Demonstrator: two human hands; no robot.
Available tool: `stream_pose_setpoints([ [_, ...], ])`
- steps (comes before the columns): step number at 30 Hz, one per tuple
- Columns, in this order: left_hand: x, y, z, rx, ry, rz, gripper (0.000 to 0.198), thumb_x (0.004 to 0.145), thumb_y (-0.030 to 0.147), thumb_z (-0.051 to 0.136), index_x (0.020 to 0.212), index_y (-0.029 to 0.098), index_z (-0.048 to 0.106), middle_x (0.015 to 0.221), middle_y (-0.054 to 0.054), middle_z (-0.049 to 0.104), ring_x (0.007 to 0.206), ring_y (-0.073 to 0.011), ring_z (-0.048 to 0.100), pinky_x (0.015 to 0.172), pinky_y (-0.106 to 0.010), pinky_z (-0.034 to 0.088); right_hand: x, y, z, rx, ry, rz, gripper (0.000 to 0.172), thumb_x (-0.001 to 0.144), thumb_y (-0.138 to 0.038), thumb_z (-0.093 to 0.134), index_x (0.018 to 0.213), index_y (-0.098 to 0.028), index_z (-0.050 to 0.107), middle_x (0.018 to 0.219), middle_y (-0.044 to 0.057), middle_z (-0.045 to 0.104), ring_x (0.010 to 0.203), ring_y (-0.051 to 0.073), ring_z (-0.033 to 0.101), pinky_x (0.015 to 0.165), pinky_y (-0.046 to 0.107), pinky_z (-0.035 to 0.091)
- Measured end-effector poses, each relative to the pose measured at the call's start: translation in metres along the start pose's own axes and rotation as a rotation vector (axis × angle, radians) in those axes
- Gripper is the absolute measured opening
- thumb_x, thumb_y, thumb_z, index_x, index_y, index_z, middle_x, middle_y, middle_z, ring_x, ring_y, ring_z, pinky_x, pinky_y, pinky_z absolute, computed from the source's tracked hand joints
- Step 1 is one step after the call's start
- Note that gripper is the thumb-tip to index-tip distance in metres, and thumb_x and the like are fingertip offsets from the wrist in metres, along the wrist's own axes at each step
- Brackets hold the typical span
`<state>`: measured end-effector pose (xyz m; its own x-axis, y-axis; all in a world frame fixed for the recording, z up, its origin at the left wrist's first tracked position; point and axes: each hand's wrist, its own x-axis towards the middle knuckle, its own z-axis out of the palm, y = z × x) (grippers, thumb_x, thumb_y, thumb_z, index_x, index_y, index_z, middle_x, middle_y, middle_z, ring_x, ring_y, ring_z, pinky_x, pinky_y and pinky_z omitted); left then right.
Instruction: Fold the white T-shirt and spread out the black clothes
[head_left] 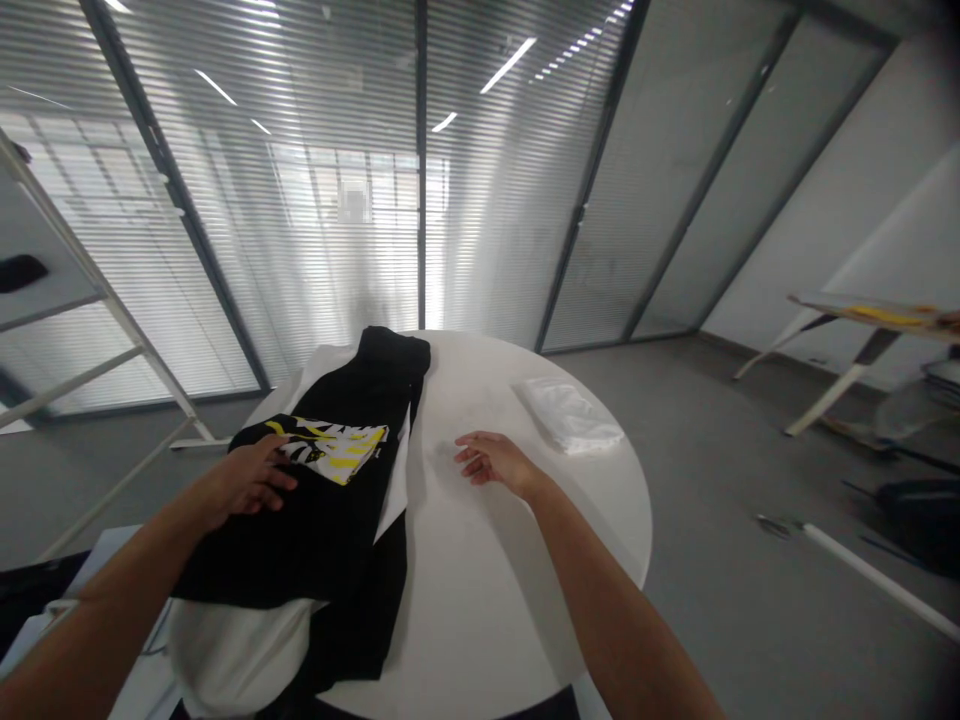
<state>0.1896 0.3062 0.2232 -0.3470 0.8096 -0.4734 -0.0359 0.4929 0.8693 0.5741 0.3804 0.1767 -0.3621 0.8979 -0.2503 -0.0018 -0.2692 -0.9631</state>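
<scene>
Black garment (337, 540) lying lengthwise across the round white table, right there under the left hand (251, 477), and that hand is resting on the cloth with fingers loosely curled, released, no pinch, no clench. It sits just beside the yellow-and-white printed panel (330, 450), fingertips almost on the print. Good touch, that: a light, flat hand steadies the layers, whereas a grab would pull creases into them. Smoothing outward from the palm is the cleaner way to work this fabric.

Over to the right hand (491, 462), open and relaxed, hovering palm-down above the bare tabletop, holding nothing, with the garment off to its left. Beyond those fingers, further right on the table, sits a folded clear plastic bag (570, 415), and the hand is nearer to it than to anything else.

Under the garment, nearest the left forearm, a white cloth (232, 650) spills past the table rim (600, 560). Further out, a white-framed rack (97, 300) stands to the left of the left hand, and a low side table (847, 320) sits well off to the right, against grey flooring (712, 420).
</scene>
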Motion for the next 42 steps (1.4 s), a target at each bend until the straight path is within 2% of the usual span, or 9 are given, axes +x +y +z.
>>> stream_pose_setpoints([
  [3,-0.014,0.007,0.016,-0.168,-0.118,-0.045,0.026,0.077,0.035,0.060,0.096,0.017,0.058,0.089,-0.018,0.071,0.066,-0.0326,0.071,0.050,-0.040,0.056,0.001,0.001,-0.001,0.005,-0.002,0.001,0.022,0.080,-0.032,0.062,0.096,-0.018,0.065,0.084,0.008,0.071,0.061,0.016,0.064,0.054,0.028,0.051],
  [6,-0.019,0.019,0.035,-0.341,-0.138,-0.032,0.018,0.076,0.023,0.053,0.091,0.015,0.057,0.089,-0.019,0.069,0.076,-0.0338,0.071,0.065,-0.051,0.058,0.001,0.002,-0.001,0.000,-0.006,0.004,0.020,0.080,-0.031,0.061,0.096,-0.018,0.065,0.084,0.008,0.071,0.060,0.016,0.064,0.054,0.029,0.051],
  [9,-0.013,0.037,0.052,-0.410,-0.106,-0.039,0.019,0.072,0.022,0.052,0.088,0.015,0.057,0.082,-0.016,0.067,0.072,-0.0325,0.069,0.061,-0.051,0.058,0.001,0.002,-0.002,0.008,-0.016,-0.003,0.019,0.080,-0.031,0.062,0.094,-0.018,0.064,0.084,0.008,0.071,0.060,0.016,0.064,0.053,0.028,0.051],
  [14,-0.002,0.064,0.065,-0.729,-0.456,0.335,0.037,0.073,0.024,0.050,0.106,0.013,0.063,0.107,-0.017,0.068,0.098,-0.0316,0.067,0.081,-0.049,0.057,0.000,0.002,-0.002,0.009,-0.020,-0.012,0.020,0.080,-0.032,0.064,0.095,-0.018,0.065,0.086,0.008,0.071,0.061,0.015,0.064,0.055,0.028,0.052],
  [16,0.006,0.066,0.065,-0.728,-0.532,0.386,0.043,0.075,0.026,0.051,0.114,0.011,0.063,0.116,-0.019,0.066,0.103,-0.0327,0.065,0.084,-0.050,0.056,0.000,0.002,-0.002,0.011,-0.024,-0.012,0.021,0.081,-0.033,0.063,0.095,-0.018,0.065,0.086,0.008,0.071,0.061,0.015,0.064,0.055,0.028,0.051],
  [20,0.037,0.053,0.064,-0.522,-0.296,0.064,0.047,0.078,0.022,0.050,0.121,0.006,0.058,0.102,-0.024,0.067,0.084,-0.0332,0.070,0.064,-0.048,0.060,0.003,0.003,-0.003,-0.003,-0.032,-0.004,0.022,0.081,-0.034,0.061,0.095,-0.018,0.065,0.085,0.007,0.070,0.058,0.015,0.064,0.053,0.027,0.051],
  [25,0.066,0.042,0.071,-0.604,-0.133,-0.296,0.056,0.082,0.021,0.044,0.135,0.004,0.042,0.112,-0.030,0.061,0.093,-0.0382,0.068,0.060,-0.048,0.059,0.007,0.007,-0.004,-0.018,-0.031,-0.012,0.023,0.081,-0.036,0.064,0.094,-0.018,0.066,0.084,0.008,0.071,0.057,0.014,0.063,0.051,0.026,0.051],
  [35,0.073,0.067,0.098,-0.718,-0.014,-0.248,0.045,0.083,0.024,0.043,0.127,0.016,0.050,0.102,-0.018,0.062,0.084,-0.0288,0.067,0.066,-0.045,0.059,0.007,0.007,-0.004,-0.050,-0.022,-0.006,0.020,0.082,-0.035,0.061,0.094,-0.019,0.066,0.086,0.008,0.072,0.058,0.014,0.063,0.050,0.026,0.051],
  [42,0.082,0.070,0.110,-0.750,-0.093,-0.170,0.051,0.083,0.027,0.042,0.132,0.012,0.045,0.111,-0.022,0.062,0.094,-0.0362,0.066,0.069,-0.056,0.056,0.007,0.004,-0.004,-0.070,-0.025,0.016,0.018,0.081,-0.031,0.059,0.092,-0.018,0.065,0.084,0.006,0.070,0.057,0.014,0.063,0.051,0.026,0.052],
])
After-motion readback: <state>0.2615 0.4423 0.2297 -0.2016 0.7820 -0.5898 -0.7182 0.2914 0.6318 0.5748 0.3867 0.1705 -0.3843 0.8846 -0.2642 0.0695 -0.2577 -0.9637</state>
